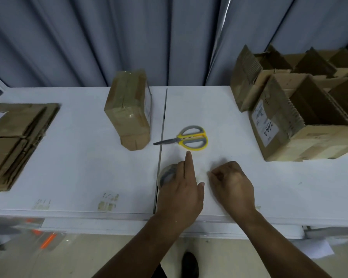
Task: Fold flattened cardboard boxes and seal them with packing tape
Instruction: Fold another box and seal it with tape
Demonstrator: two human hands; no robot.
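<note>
A roll of clear packing tape (166, 174) lies on the white table (88, 167) near its front edge. My left hand (181, 189) covers the roll and grips it, with the index finger stretched forward. My right hand (231, 183) is curled just right of it and pinches the tape's free end; a faint clear strip (202, 177) spans the gap between the hands. A sealed, taped cardboard box (129, 109) stands at the table's middle. Yellow-and-grey scissors (186, 138) lie shut beyond my hands, blades pointing left.
A stack of flattened cardboard boxes (14, 141) lies at the left edge. Several open cardboard boxes (301, 109) crowd the right rear. A seam (162, 137) runs front to back between the two tabletops. Grey curtains hang behind the table.
</note>
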